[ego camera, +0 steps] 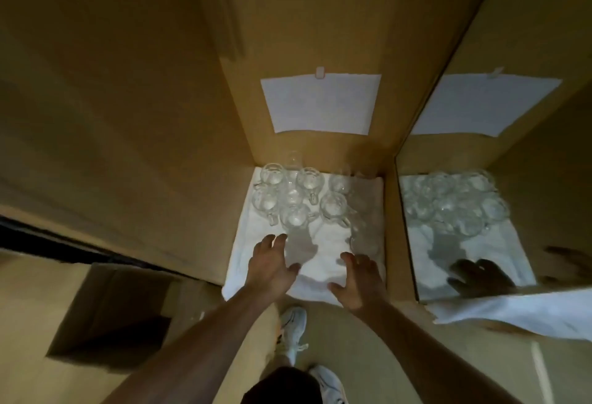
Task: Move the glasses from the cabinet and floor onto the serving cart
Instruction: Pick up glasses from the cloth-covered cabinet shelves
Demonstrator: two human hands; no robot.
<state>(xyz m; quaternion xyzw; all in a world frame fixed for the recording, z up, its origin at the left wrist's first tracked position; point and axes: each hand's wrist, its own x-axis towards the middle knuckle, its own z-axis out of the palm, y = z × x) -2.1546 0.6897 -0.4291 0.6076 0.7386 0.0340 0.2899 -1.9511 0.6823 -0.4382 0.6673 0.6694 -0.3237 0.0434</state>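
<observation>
Glasses point(298, 198) — clear little mugs with handles — stand clustered on a white cloth point(256, 262) spread on the floor, packed close at the far end of it, against a tall brown panel. A white sheet of paper point(320, 102) is taped to that panel above them. My left hand point(272, 266) reaches out over the near part of the cloth, fingers spread and relaxed, gripping nothing; my right hand point(358, 278) does the same just beside it, palm down, fingers loose, also holding nothing. Both hands are short of the nearest mug, and their shadows fall on the cloth between them and the cluster. To my right a mirror panel point(480, 227) reflects the mugs, the cloth and a dark hand. Below my arms I see my white sneakers point(293, 323) on the tan floor — one ahead of the other.
</observation>
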